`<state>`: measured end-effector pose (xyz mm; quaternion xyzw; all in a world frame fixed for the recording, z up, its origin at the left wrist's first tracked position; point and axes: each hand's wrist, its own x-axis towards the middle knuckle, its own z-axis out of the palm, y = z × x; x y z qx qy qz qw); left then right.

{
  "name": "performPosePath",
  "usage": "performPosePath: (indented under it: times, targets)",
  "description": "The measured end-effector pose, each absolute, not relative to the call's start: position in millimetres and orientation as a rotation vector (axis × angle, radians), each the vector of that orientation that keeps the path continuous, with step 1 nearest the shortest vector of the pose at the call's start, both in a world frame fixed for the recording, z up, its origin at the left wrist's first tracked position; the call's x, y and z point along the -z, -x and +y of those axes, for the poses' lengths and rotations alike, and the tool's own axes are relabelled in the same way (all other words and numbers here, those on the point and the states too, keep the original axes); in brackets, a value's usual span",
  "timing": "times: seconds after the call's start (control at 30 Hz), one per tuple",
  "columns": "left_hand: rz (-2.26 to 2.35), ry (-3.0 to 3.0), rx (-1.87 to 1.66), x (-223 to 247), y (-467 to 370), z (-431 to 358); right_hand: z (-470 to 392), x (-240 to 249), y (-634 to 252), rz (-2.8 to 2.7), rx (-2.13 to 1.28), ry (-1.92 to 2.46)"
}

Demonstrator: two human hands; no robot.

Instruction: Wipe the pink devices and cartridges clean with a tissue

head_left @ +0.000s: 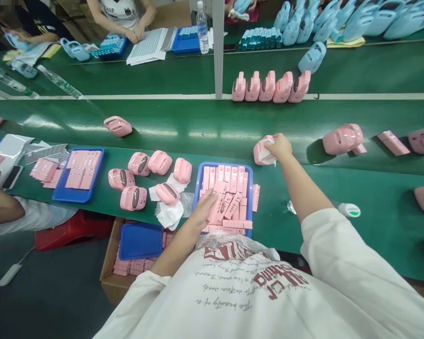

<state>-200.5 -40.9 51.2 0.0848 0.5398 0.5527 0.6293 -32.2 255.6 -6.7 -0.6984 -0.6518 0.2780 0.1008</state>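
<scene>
My left hand (205,208) is over the left side of a blue tray (250,175), its fingers closed round a pink bar-shaped piece (216,207). More pink bars (233,179) with small dark print fill the tray, some in rows, others loose on top. My right hand (281,146) reaches out to the edge of the green belt and pinches a white wipe (267,157). The wipe lies against a rounded pink housing (258,149), partly hidden by it and by my fingers.
Several pink housings (132,197) stand left of the tray beside crumpled white wipes (170,215). More housings (339,140) sit on the belt (198,120). A carton (108,282) stands below the bench. Other people work at the left and across; a white round container (349,210) lies right.
</scene>
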Motion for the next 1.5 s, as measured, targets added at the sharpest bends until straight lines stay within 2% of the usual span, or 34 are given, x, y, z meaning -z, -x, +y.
performPosePath:
  times: [0.23, 0.4, 0.53, 0.73, 0.87, 1.03, 1.33, 1.5]
  targets:
    - [1.170, -0.339, -1.332, -69, 220, -49, 314, 16, 109, -1.998, -0.889, 1.876]
    - [1.249, -0.431, -1.384, -70, 230, -51, 313, 13, 103, -2.056, -0.900, 1.851]
    - [1.291, -0.508, -1.351, -70, 232, -44, 250, 9, 59, -2.212, -0.859, 1.962]
    - [1.334, -0.613, -1.370, -69, 223, -25, 105, 44, -5, -2.224, -1.206, 2.152]
    - [1.322, -0.642, -1.389, -63, 214, -12, 73, 66, -19, -2.132, -1.331, 2.171]
    - [1.305, -0.612, -1.437, -62, 205, -2, 93, 70, -15, -2.183, -1.355, 2.149]
    - [1.361, -0.592, -1.506, -74, 207, -16, 154, 60, 0, -2.263, -0.961, 2.362]
    - [1.313, -0.492, -1.487, -88, 202, -25, 223, 46, 41, -2.231, -0.821, 2.247]
